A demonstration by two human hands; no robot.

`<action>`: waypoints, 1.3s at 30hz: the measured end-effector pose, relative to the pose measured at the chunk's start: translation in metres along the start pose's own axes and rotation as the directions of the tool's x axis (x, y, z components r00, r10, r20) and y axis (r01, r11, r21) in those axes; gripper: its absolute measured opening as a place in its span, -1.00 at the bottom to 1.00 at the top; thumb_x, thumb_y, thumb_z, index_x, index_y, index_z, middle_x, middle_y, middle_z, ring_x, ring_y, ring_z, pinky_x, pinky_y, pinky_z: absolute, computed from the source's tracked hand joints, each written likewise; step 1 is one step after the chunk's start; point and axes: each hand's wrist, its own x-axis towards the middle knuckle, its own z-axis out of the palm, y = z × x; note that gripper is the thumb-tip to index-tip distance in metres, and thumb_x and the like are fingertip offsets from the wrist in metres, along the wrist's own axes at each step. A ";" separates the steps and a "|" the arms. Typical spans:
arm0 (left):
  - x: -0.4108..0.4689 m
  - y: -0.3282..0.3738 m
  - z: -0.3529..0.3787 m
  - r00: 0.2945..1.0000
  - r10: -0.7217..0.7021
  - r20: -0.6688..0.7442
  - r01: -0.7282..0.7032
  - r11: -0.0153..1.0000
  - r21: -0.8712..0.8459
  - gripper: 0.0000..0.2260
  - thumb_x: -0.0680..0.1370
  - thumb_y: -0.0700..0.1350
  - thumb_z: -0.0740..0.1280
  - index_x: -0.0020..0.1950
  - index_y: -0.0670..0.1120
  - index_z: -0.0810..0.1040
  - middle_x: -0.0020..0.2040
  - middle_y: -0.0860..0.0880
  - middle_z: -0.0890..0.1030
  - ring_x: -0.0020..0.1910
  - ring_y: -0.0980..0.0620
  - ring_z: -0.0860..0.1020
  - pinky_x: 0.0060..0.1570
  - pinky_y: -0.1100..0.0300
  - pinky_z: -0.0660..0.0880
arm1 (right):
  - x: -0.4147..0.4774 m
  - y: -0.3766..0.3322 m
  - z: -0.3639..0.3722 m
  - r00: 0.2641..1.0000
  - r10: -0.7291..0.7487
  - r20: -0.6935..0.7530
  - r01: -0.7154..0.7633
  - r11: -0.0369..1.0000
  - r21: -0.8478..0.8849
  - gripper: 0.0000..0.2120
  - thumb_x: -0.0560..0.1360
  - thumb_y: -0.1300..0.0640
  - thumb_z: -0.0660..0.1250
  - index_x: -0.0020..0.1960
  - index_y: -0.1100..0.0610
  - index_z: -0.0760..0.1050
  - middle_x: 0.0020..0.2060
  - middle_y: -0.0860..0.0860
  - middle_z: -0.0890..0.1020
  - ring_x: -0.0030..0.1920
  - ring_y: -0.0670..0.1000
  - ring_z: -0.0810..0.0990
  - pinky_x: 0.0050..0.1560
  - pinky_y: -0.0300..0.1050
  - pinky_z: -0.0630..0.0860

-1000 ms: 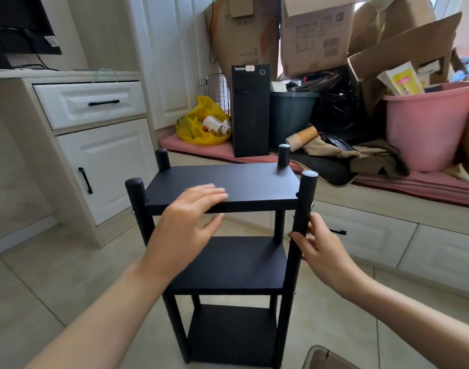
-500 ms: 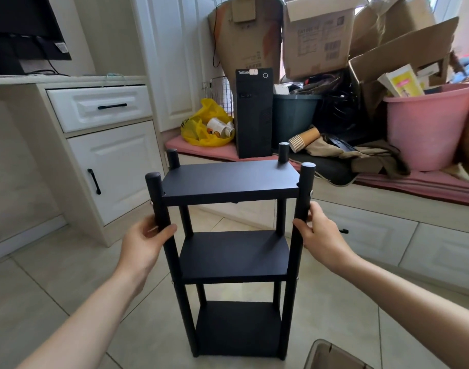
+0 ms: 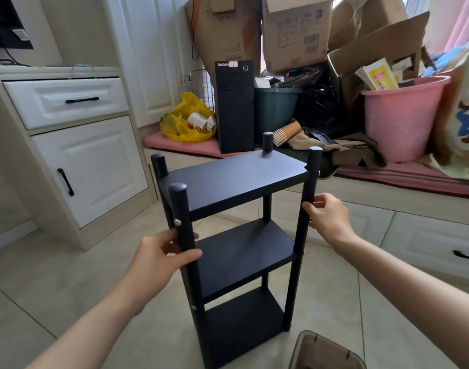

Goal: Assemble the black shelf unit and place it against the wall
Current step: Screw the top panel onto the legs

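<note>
The black shelf unit (image 3: 236, 182) stands upright on the tiled floor in front of me, with three boards and four round posts. It is turned at an angle, one corner toward me. My left hand (image 3: 158, 258) grips the near left post between the top and middle boards. My right hand (image 3: 327, 219) holds the right post at about the same height, fingers curled round it. Small silver screw heads show on the near post.
A white cabinet with drawers (image 3: 68, 145) stands at the left. Behind the shelf a low ledge carries a black computer tower (image 3: 234, 107), a yellow bag (image 3: 186, 119), cardboard boxes (image 3: 297, 30) and a pink bucket (image 3: 402, 115). A grey bin (image 3: 325, 352) sits at the bottom right.
My left hand left the top board and took hold of the near left post. The shelf unit has since been rotated so a corner faces me.
</note>
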 end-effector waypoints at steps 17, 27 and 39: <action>-0.019 0.024 0.089 0.978 0.015 0.209 0.014 0.991 -0.133 -0.86 0.39 -0.18 0.59 -0.11 -0.01 0.72 -0.17 0.12 0.73 -0.11 0.19 0.68 -0.11 0.41 0.54 | -0.079 -0.048 -0.007 0.905 -0.218 0.365 0.126 0.957 0.260 -0.78 0.56 0.30 0.27 0.09 0.11 0.64 0.00 -0.09 0.72 0.08 -0.15 0.64 0.17 -0.13 0.53; 0.027 0.025 0.074 0.639 -0.085 0.764 -0.006 0.993 0.116 -0.81 0.46 -0.23 0.52 0.01 0.02 0.72 0.01 0.04 0.73 0.08 0.13 0.67 0.27 0.14 0.50 | -0.108 -0.048 -0.014 0.819 -0.230 0.525 0.032 0.933 0.359 -0.86 0.50 0.24 0.40 0.05 0.25 0.55 -0.18 0.16 0.68 -0.17 0.37 0.60 -0.06 0.25 0.57; 0.006 0.005 0.094 0.684 -0.014 0.730 -0.159 0.973 0.168 -0.86 0.57 -0.09 0.43 0.12 0.04 0.64 0.05 0.08 0.72 0.10 0.19 0.65 0.26 0.21 0.52 | -0.121 -0.038 -0.013 0.880 -0.247 0.406 0.115 0.940 0.321 -0.84 0.57 0.35 0.31 0.13 0.21 0.53 -0.02 0.02 0.70 0.06 -0.03 0.68 0.21 0.01 0.58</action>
